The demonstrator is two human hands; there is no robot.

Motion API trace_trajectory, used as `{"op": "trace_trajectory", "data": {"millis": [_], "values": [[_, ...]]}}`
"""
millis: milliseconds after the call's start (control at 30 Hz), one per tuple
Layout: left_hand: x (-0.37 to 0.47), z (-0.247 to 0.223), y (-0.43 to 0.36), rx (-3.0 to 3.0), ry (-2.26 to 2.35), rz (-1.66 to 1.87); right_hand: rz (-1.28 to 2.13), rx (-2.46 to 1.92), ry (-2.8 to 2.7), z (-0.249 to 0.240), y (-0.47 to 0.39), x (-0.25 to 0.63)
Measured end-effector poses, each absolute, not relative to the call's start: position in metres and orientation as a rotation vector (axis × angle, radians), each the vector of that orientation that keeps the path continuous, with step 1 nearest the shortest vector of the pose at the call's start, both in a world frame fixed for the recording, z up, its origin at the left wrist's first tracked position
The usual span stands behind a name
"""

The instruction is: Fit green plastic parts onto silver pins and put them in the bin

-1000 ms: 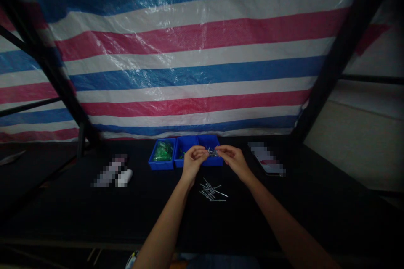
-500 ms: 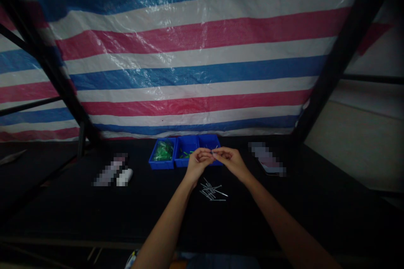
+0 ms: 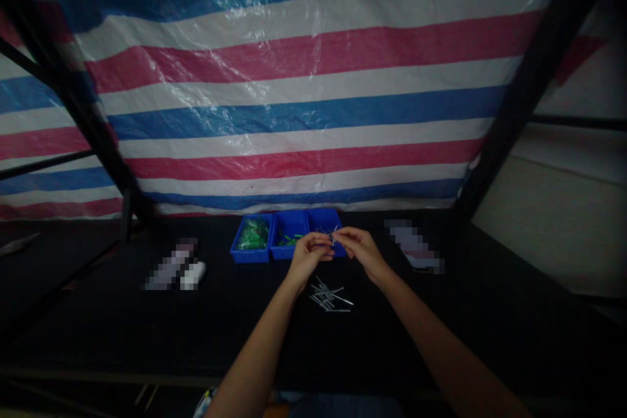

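My right hand [image 3: 360, 249] pinches a thin silvery screw [image 3: 334, 240] between thumb and fingertips, over the front of the right blue bin. Facing it, my left hand [image 3: 311, 256] has its fingers curled and closed, the fingertips close to the screw; what they hold, if anything, I cannot make out. More silvery screws lie in the right blue bin [image 3: 325, 215], partly hidden by my hands. Below the hands, a loose pile of long silvery screws [image 3: 325, 297] rests on the black table [image 3: 372, 353].
Beside the right bin stand a middle blue bin [image 3: 289, 217] with small green plugs [image 3: 292, 239] and a left blue bin [image 3: 251, 257] holding a bag of green pieces [image 3: 255, 233]. Blurred-out items lie at left and right, with a white rounded object [image 3: 196, 271].
My hands have moved slightly apart. The screw now shows upright at my right fingertips, where before it was mostly hidden between both hands. The pile on the table is unchanged.
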State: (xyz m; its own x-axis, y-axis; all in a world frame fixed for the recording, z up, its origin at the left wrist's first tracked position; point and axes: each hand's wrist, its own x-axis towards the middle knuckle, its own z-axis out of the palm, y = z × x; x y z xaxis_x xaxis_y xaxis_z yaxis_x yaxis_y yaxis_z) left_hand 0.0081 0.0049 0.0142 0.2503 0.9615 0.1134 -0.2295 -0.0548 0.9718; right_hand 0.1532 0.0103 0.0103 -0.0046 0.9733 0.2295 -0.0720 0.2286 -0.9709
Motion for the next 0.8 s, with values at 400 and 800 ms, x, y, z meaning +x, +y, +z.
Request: {"op": "trace_trajectory", "data": {"millis": [400,800], "values": [[0.0083,0.0115,0.0048,1.284,0.879,1.027,1.061,-0.887,-1.337,0.0081,0.01,0.1528],[0.0063,0.0125,0.0057,1.379,0.879,1.156,1.117,-0.848,-1.362,0.012,0.0065,0.1506]]}}
